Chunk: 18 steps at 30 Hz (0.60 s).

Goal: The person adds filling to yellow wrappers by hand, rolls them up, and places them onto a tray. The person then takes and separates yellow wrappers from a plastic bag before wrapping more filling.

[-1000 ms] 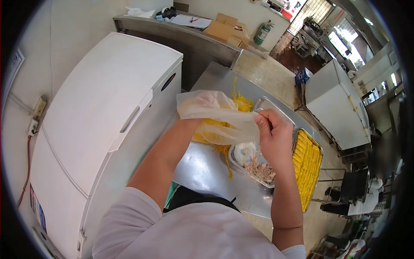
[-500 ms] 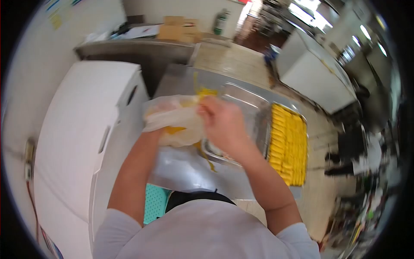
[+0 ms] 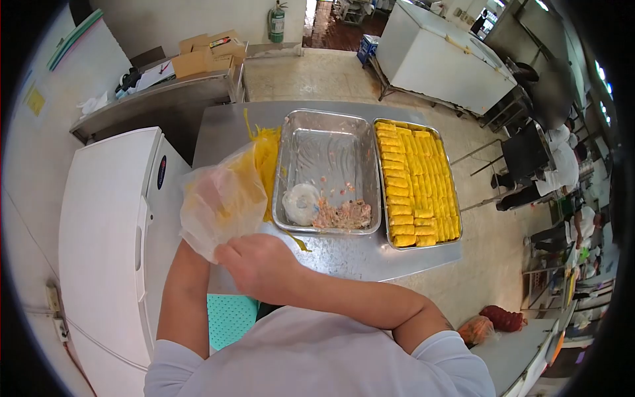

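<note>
A thin clear plastic bag (image 3: pixel 228 212) covers my left hand (image 3: pixel 206 192), which shows only faintly through it; its fingers cannot be made out. With closed fingers, my right hand (image 3: pixel 254 264) grips the bag's near edge by my left wrist. Yellow wrapper sheets or strips (image 3: pixel 266 162) lie right behind the bag. To the right stands a metal tray (image 3: pixel 325 122) with pinkish ground filling (image 3: pixel 344 215) in its near end and a round, clear plastic item (image 3: pixel 301 204) beside the filling. Beyond it, a second tray (image 3: pixel 456 218) holds rows of yellow rolls (image 3: pixel 417 178).
The trays stand on a steel table (image 3: pixel 344 258). A white freezer (image 3: pixel 99 231) is close on my left, with a teal perforated stool (image 3: pixel 230 317) below the table's near edge. A bigger white chest (image 3: pixel 443 59) and several people are farther right.
My view has shifted, so the trays show more fully. My right hand has gone from the bag's far right side to its near edge at my left wrist.
</note>
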{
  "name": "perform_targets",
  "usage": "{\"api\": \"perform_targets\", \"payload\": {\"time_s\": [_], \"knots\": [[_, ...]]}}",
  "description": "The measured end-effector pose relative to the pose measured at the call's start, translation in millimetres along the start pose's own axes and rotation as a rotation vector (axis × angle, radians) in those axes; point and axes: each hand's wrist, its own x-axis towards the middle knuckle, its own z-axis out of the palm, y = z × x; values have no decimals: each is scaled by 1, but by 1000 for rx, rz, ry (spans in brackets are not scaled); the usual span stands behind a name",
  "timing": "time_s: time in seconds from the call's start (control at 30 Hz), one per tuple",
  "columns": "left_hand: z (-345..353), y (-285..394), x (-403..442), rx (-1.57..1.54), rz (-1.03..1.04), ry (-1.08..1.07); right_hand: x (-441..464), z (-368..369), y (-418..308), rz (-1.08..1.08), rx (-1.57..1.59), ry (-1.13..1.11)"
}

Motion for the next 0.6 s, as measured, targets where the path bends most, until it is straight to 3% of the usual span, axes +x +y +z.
{"api": "perform_targets", "payload": {"time_s": [0.07,0.1,0.13,0.2,0.3,0.43,0.57,0.6], "knots": [[-3,8,12,1068,195,-4,2,-3,7,37,-23,29],[-4,12,22,1395,275,-14,6,-6,12,53,-34,43],[-5,16,31,1718,370,1,11,-11,15,69,-53,37],[-3,16,46,1948,525,29,22,-25,23,93,-82,20],[38,32,37,1887,430,28,39,-35,36,94,-113,111],[75,67,13,1605,94,29,60,-46,42,162,-71,120],[30,67,29,1369,42,-56,74,-46,40,207,-17,132],[8,66,44,1275,104,-196,77,-46,41,202,-18,131]]}}
